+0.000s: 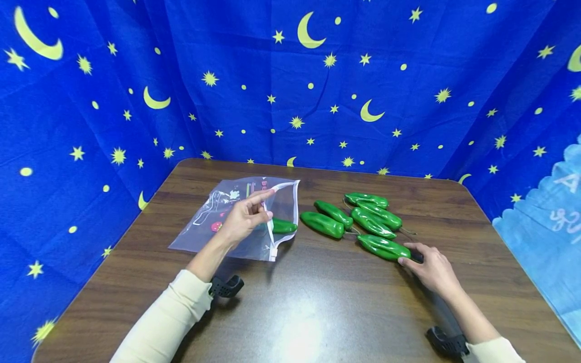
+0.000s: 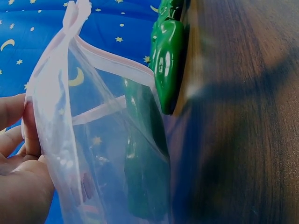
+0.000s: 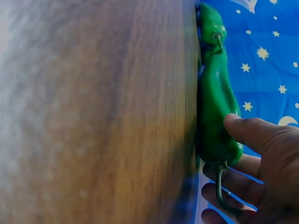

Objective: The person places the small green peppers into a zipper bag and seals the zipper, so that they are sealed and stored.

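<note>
My left hand [image 1: 240, 222] pinches the upper edge of a clear zip bag [image 1: 249, 249] by its mouth, and the mouth gapes to the right. One green pepper [image 1: 284, 226] lies inside, its tip near the opening; in the left wrist view it shows through the plastic. With thumb and fingers, my right hand [image 1: 433, 267] holds the stem end of a glossy green pepper [image 1: 383, 247], which lies on the table. The right wrist view has the thumb on that pepper's [image 3: 217, 102] side and its curved stem [image 3: 219, 186] beside the fingers.
Several more green peppers [image 1: 322, 225] lie grouped between the bag and my right hand, some touching. The brown wooden table [image 1: 295, 302] meets a blue curtain [image 1: 254, 101] with moons and stars at its far edge. A light blue cloth [image 1: 544, 227] hangs at the right.
</note>
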### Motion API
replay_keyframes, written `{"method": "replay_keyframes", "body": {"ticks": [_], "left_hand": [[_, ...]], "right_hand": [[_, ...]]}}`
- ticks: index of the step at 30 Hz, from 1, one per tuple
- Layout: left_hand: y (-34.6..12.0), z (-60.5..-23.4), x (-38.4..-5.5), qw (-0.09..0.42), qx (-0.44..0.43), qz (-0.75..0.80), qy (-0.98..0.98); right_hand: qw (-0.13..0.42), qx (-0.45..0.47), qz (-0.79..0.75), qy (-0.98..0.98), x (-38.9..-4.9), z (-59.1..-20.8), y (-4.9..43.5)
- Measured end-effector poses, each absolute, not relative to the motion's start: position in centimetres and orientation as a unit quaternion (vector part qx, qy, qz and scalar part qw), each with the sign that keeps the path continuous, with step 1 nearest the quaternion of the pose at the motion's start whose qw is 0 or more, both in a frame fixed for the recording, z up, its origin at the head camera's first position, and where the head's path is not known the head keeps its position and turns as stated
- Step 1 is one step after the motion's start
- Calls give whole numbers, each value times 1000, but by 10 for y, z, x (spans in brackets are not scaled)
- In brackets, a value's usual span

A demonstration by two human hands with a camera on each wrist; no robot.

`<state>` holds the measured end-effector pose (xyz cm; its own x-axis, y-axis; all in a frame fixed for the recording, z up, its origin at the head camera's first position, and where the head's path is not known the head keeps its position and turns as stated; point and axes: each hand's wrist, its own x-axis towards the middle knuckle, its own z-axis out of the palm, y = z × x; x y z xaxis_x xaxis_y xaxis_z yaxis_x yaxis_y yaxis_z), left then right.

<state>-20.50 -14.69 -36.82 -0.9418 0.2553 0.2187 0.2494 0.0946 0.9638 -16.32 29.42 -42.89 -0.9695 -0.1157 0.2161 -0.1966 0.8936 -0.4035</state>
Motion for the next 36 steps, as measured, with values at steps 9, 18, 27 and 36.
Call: {"method": "replay_keyframes", "body": {"ticks": [9,18,27,36], "left_hand": [[-147,-368,-205,-5,176,653,737],[-148,-369,-206,0,169,655,737],[-148,-370,-206,0,171,657,735],[-148,-369,-206,-2,172,655,736]], "right_hand": [[81,77,215,-970,-161,-429,295],[65,73,213,-972,-158,-431,296],[87,64,224,-969,-158,-432,299],[126,80,240,-959,-156,-427,295]]}}
